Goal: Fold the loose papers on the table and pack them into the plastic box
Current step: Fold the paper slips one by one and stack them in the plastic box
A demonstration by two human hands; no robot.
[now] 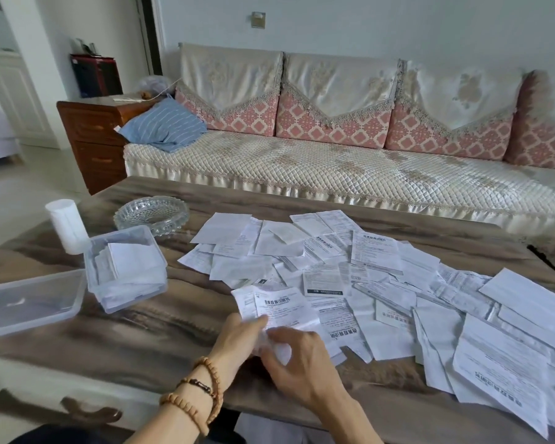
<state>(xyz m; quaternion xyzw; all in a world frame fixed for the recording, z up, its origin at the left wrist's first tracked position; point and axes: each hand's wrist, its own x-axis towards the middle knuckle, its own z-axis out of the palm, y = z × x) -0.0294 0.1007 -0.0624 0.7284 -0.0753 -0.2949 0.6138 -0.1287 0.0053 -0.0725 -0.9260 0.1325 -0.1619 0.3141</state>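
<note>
Several loose printed papers [359, 270] lie spread over the middle and right of the wooden table [161, 328]. A clear plastic box [93, 270] stands at the left with folded papers [132, 261] inside. Near the front edge, one printed sheet [279, 307] stands partly raised. My left hand [237, 338] holds its lower left edge. My right hand [298, 363] pinches its lower part, fingers curled over the paper.
The box's clear lid [29, 299] lies at the far left. A white plastic bottle [66, 225] and a glass ashtray [151, 214] stand behind the box. A sofa [334, 161] runs along the far side of the table.
</note>
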